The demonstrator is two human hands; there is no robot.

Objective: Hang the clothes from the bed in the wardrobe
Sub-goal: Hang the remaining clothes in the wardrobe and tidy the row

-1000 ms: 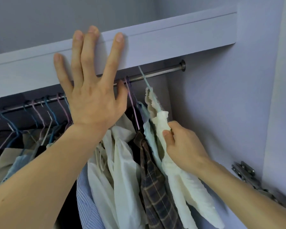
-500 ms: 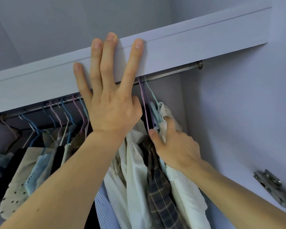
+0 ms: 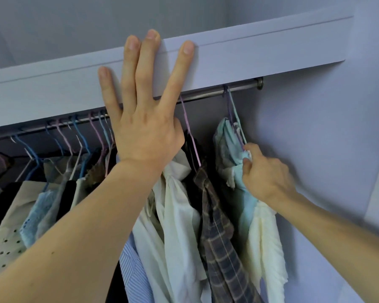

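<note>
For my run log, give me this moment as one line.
left hand: flat on shelf front | right hand: pinching pale blue garment | hanger: hooked on rail near right end

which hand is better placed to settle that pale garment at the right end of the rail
Right. The right hand pinches the pale garment near its top; the left hand lies flat, fingers spread, on the shelf front.

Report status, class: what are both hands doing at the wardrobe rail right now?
Left hand open, flat against shelf front. Right hand pinches pale garment, its hanger hooked on rail. Plaid shirt hangs close alongside, not blocking.
</note>
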